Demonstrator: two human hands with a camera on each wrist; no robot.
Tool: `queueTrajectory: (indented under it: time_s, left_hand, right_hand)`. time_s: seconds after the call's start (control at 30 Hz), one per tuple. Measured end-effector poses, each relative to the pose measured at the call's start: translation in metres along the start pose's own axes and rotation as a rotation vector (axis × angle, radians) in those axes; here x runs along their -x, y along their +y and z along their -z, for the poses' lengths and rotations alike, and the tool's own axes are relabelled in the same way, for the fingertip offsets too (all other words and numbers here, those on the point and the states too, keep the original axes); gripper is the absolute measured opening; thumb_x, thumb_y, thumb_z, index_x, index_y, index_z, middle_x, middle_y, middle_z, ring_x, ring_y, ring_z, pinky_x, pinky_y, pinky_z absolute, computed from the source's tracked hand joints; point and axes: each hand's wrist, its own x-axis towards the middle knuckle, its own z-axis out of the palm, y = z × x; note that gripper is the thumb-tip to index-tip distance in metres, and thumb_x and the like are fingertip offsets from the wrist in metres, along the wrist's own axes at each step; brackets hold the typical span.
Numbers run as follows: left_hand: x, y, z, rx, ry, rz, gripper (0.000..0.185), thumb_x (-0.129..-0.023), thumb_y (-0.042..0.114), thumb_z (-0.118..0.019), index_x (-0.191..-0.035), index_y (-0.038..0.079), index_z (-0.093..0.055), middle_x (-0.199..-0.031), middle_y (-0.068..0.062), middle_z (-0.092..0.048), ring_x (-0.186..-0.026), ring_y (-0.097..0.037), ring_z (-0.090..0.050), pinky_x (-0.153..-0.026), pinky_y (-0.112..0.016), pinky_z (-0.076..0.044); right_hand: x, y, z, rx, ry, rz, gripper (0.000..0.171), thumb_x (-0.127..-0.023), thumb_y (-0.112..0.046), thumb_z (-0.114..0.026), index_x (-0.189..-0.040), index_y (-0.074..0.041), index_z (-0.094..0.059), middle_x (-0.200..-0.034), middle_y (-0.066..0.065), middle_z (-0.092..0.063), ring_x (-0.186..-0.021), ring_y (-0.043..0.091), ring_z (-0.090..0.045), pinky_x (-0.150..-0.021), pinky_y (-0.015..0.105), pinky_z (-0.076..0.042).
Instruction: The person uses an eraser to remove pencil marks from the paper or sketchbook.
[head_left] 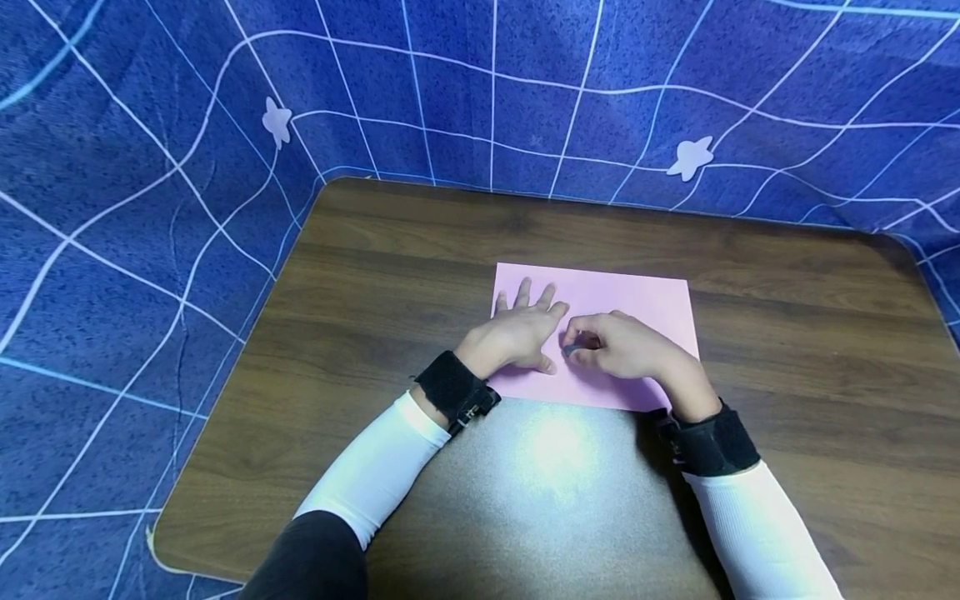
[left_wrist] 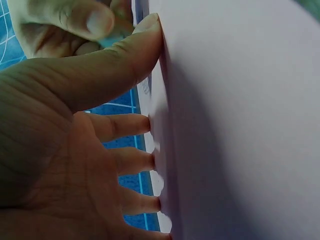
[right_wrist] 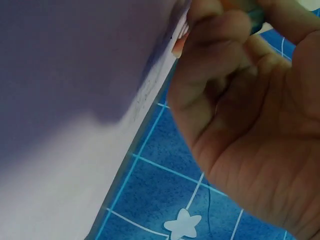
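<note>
A pink sheet of paper (head_left: 622,292) lies on the wooden table. My left hand (head_left: 519,332) rests on its left part, fingers spread and straight, thumb pointing toward the right hand. In the left wrist view, its fingertips (left_wrist: 150,162) press on the paper. Just right of it, my right hand (head_left: 626,346) pinches a small dark blue-green object (head_left: 572,349) between thumb and fingers, low over the paper. In the right wrist view, fingers cover most of this object (right_wrist: 257,21); its kind I cannot tell. Faint pencil marks (right_wrist: 146,94) show on the sheet.
The brown wooden table (head_left: 360,333) reaches out on all sides of the sheet, with a bright light reflection in front of it. A blue curtain (head_left: 450,92) with white grid lines and stars hangs behind and to the left. Both wrists wear black straps (head_left: 716,442).
</note>
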Motion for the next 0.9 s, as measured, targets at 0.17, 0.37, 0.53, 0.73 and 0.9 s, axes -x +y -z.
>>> queueTrajectory:
  time_s: [0.17, 0.37, 0.53, 0.73, 0.9]
  left_hand:
    - [0.000, 0.001, 0.001, -0.011, -0.005, 0.005, 0.100, -0.086, 0.045, -0.080, -0.164, 0.024, -0.021, -0.174, -0.011, 0.003, -0.157, -0.046, 0.011, -0.122, -0.074, -0.006]
    - [0.002, 0.000, 0.001, 0.003, -0.003, -0.001, 0.100, -0.086, 0.044, -0.080, -0.164, 0.025, -0.020, -0.175, -0.009, 0.004, -0.158, -0.044, 0.012, -0.124, -0.072, -0.004]
    - [0.002, -0.003, 0.000, -0.007, 0.072, -0.034, 0.098, -0.080, 0.046, -0.085, -0.159, 0.025, -0.031, -0.168, -0.007, -0.017, -0.158, -0.037, -0.010, -0.126, -0.063, -0.016]
    - [-0.003, -0.011, -0.001, 0.002, 0.157, -0.112, 0.085, -0.071, 0.049, -0.091, -0.138, 0.021, -0.048, -0.127, -0.003, -0.042, -0.119, -0.022, -0.037, -0.103, -0.041, -0.037]
    - [-0.009, -0.022, -0.001, 0.064, 0.141, -0.173, 0.059, -0.072, 0.049, -0.090, -0.108, 0.018, -0.056, -0.107, 0.000, -0.051, -0.105, -0.019, -0.047, -0.089, -0.036, -0.040]
  right_hand:
    - [0.000, 0.004, 0.002, 0.057, 0.103, -0.111, 0.013, -0.095, -0.014, -0.068, -0.108, -0.016, -0.071, -0.091, 0.001, -0.074, -0.083, 0.019, -0.064, -0.081, 0.044, -0.050]
    - [0.001, 0.008, 0.003, -0.035, 0.067, -0.118, 0.011, -0.096, -0.010, -0.067, -0.107, -0.013, -0.067, -0.090, 0.003, -0.069, -0.083, 0.019, -0.059, -0.080, 0.039, -0.046]
    - [0.002, 0.010, 0.004, -0.093, 0.032, -0.128, 0.010, -0.098, -0.010, -0.064, -0.108, -0.012, -0.063, -0.082, 0.003, -0.058, -0.078, 0.019, -0.051, -0.075, 0.034, -0.041]
    - [0.003, 0.012, 0.006, -0.128, -0.014, -0.168, 0.013, -0.100, -0.013, -0.062, -0.113, -0.014, -0.060, -0.077, 0.002, -0.058, -0.068, 0.016, -0.057, -0.066, 0.031, -0.044]
    - [0.002, 0.014, 0.006, -0.136, -0.022, -0.165, 0.014, -0.101, -0.015, -0.062, -0.115, -0.014, -0.060, -0.076, 0.002, -0.059, -0.067, 0.016, -0.059, -0.067, 0.031, -0.044]
